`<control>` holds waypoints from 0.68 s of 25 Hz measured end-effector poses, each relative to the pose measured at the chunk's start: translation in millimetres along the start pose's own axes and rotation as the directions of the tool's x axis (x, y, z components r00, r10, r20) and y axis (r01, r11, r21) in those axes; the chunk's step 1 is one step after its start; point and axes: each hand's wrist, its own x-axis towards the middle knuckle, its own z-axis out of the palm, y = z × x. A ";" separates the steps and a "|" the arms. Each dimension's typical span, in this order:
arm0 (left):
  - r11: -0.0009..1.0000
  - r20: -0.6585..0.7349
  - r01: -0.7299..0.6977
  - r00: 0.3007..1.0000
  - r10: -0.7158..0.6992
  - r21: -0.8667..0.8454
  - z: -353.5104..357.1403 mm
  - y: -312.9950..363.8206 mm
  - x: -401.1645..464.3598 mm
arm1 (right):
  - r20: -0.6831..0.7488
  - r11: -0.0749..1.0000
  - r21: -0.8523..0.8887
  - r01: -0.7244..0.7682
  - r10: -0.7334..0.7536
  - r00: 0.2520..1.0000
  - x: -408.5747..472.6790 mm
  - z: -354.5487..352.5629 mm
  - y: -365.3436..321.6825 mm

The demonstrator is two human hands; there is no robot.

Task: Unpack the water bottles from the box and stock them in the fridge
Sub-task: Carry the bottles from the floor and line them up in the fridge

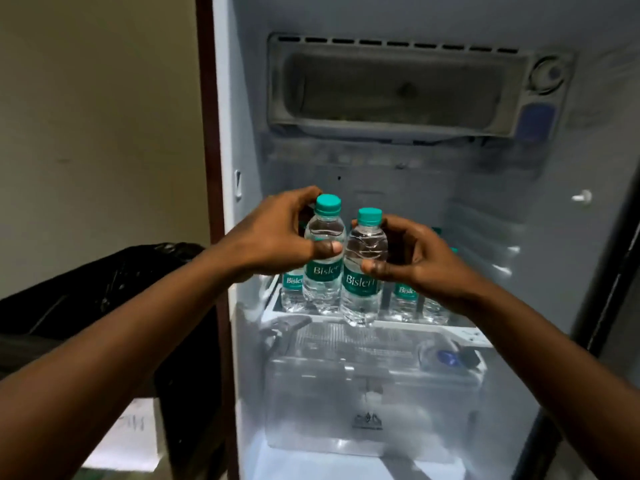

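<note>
The fridge stands open in front of me, its white shelf (464, 330) at mid height. My left hand (277, 233) grips a small clear water bottle (323, 289) with a teal cap and green label. My right hand (412, 254) grips a second matching bottle (362, 299) right beside it. Both bottles are upright, held just in front of and slightly above the shelf's front edge. Several more bottles stand on the shelf behind, one at the left (292, 292) and others at the right (403, 299), partly hidden by my hands.
A freezer compartment (398, 88) fills the fridge's top. Below the shelf sits a clear crisper drawer (363, 393) under a ribbed cover with a small blue item (448, 356) on it. A bin with a black bag (114, 282) stands to the left of the fridge.
</note>
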 end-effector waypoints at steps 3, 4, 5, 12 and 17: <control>0.996 -0.002 -0.028 1.000 0.029 0.079 1.3 12.3 26.2 | -0.057 0.994 -0.107 0.000 -0.006 0.998 13.1 -17.0 -1.6; 0.994 -0.007 -0.037 0.999 0.038 0.102 2.8 15.1 32.9 | -0.079 0.992 -0.122 -0.009 -0.001 0.997 16.7 -21.6 -1.7; 0.992 -0.012 -0.044 0.999 0.046 0.122 4.7 17.1 38.7 | -0.099 0.991 -0.136 -0.014 0.001 0.995 20.1 -26.1 -1.3; 0.967 -0.146 -0.113 0.978 0.149 0.227 13.9 13.8 68.2 | -0.189 0.961 -0.276 -0.023 -0.030 0.981 45.5 -43.0 -1.2; 0.956 -0.200 -0.127 0.962 0.184 0.265 9.5 7.6 93.5 | -0.256 0.913 -0.404 0.053 -0.168 0.952 71.6 -44.8 -1.8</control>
